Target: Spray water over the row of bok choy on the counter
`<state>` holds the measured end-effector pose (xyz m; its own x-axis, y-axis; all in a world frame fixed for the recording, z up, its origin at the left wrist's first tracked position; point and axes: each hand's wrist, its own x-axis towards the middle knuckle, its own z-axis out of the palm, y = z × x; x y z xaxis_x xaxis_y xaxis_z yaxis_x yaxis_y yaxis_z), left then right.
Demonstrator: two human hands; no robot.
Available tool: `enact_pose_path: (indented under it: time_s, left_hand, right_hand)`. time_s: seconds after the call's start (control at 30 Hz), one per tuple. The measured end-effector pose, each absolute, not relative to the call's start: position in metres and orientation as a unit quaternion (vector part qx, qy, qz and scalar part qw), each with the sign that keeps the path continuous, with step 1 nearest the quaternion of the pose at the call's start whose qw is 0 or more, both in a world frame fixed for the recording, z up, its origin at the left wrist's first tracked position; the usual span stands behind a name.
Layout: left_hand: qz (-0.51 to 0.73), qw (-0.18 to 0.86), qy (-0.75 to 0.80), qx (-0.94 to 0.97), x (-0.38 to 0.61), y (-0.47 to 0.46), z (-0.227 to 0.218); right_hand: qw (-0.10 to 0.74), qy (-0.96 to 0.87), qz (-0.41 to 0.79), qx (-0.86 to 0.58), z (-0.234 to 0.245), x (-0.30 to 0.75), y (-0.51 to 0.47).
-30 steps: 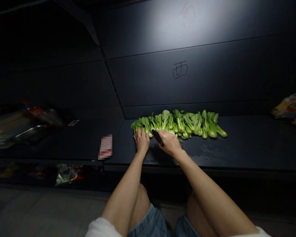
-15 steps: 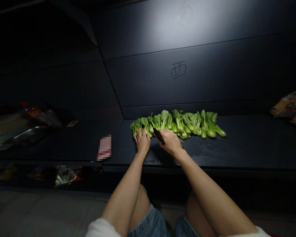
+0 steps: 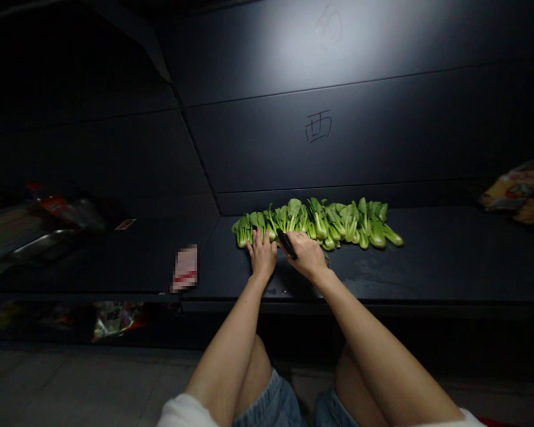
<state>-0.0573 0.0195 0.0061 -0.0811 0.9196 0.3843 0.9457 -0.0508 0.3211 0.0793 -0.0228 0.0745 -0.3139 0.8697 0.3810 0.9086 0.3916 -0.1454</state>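
A row of green bok choy (image 3: 333, 218) lies along the back of a dark shelf (image 3: 427, 261). My left hand (image 3: 262, 255) rests flat on the stems near the row's left end, fingers stretched out. My right hand (image 3: 309, 255) sits just beside it, closed round a dark knife handle (image 3: 286, 244) that points up and left toward the greens. The blade is hidden among the stems. My bare knees and denim shorts show at the bottom.
A small red and white card (image 3: 185, 268) lies on the shelf to the left. Metal trays and packets (image 3: 40, 228) sit at far left, more packets (image 3: 115, 317) on a lower shelf. Yellow bags (image 3: 516, 190) rest at far right. A dark panelled wall rises behind.
My left hand has slid a little to the right along the stems, closer to my right hand. The right hand and knife have barely moved.
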Motion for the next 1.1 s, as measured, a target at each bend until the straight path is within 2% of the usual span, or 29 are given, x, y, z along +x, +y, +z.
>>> enact_pose_path:
  time_s: [0.6, 1.1]
  left_hand:
    - [-0.248, 0.011, -0.687, -0.683, -0.052, 0.019, 0.009]
    - [-0.249, 0.029, -0.683, -0.686, -0.049, 0.019, 0.008]
  right_hand:
    - [0.293, -0.792, -0.041, -0.533, 0.065, 0.089, -0.016]
    - [0.305, -0.794, -0.017, -0.526, 0.059, 0.094, -0.012]
